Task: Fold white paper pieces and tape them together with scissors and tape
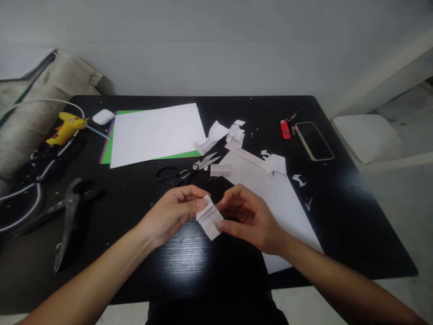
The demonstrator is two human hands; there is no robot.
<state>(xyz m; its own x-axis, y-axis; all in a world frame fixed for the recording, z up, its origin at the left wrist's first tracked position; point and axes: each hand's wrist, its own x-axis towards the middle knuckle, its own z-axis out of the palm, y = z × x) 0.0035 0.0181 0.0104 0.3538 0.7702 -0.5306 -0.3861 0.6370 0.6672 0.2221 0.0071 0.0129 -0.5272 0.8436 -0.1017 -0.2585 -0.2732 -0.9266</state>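
While both hands meet over the near part of the counter (135,194): a small folded paper piece (210,222) is between them, tilted, layered folds at its upper left.
Left hand (174,213): pinching the piece's upper left end between thumb and fingers.
Right hand (255,221): thumb touching the piece's right edge, fingers curled; cannot tell whether they grip it.
Scissors (195,167): beyond the hands, blades apart, pointing right.
Folded strip (220,170): just beside the blades.
Large white sheet (294,225): partly under the right forearm, paper scraps (275,164) on its far end.
Paper stack (155,135): far left, white over green.
Glue gun (68,127): yellow, left of the stack.
Pliers (70,212): near left, handles spread.
Red lighter (285,129): far right, beside the phone (314,141).
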